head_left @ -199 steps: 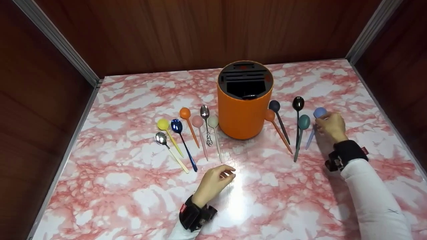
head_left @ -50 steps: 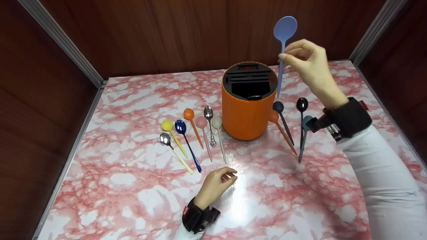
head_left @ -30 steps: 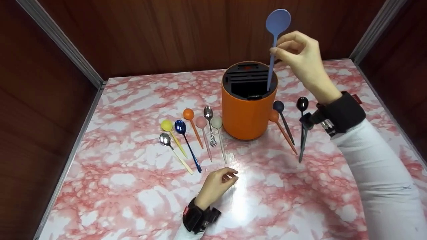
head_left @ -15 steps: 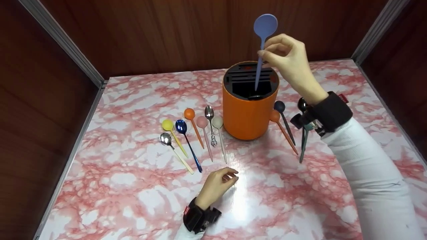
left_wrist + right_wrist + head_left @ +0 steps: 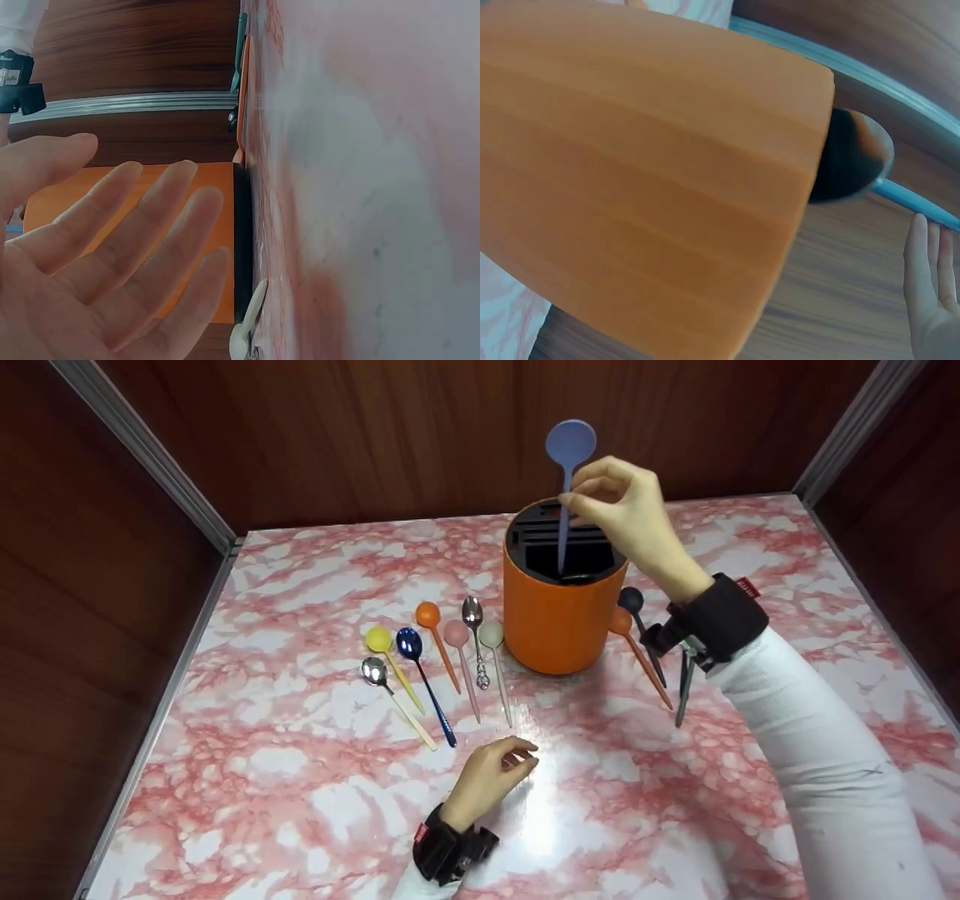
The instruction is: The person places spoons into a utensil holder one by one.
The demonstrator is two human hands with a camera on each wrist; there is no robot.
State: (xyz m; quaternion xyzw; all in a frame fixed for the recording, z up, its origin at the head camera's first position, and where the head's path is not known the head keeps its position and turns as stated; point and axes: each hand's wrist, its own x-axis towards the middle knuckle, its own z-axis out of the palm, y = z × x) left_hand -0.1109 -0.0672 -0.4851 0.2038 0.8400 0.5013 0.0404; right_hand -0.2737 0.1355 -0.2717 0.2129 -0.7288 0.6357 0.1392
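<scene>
My right hand [image 5: 630, 514] pinches the handle of a periwinkle-blue spoon [image 5: 571, 444], bowl up. The handle's tip points down at the dark opening in the top of an orange cylindrical utensil holder [image 5: 559, 630]. In the right wrist view, the fingers of that hand [image 5: 934, 292] meet the blue handle [image 5: 915, 201], and a dark spoon bowl [image 5: 855, 154] shows at the holder's rim [image 5: 821, 150]. Low over the front of the table, my left hand [image 5: 487, 776] holds nothing, its fingers loosely bent. The left wrist view shows those fingers [image 5: 150, 225] spread before the holder.
Left of the holder lie several spoons, among them a yellow one [image 5: 379, 640], a shiny blue one [image 5: 410, 645] and a pink one [image 5: 457, 634]. On its right are an orange-red spoon [image 5: 621, 621] and a dark navy one [image 5: 631, 600]. Wooden panels [image 5: 420, 442] enclose the marbled table [image 5: 300, 810].
My right hand picked the blue spoon off the table at the right, raised it, brought it left over the holder, then lowered it towards the opening. The left hand stayed put.
</scene>
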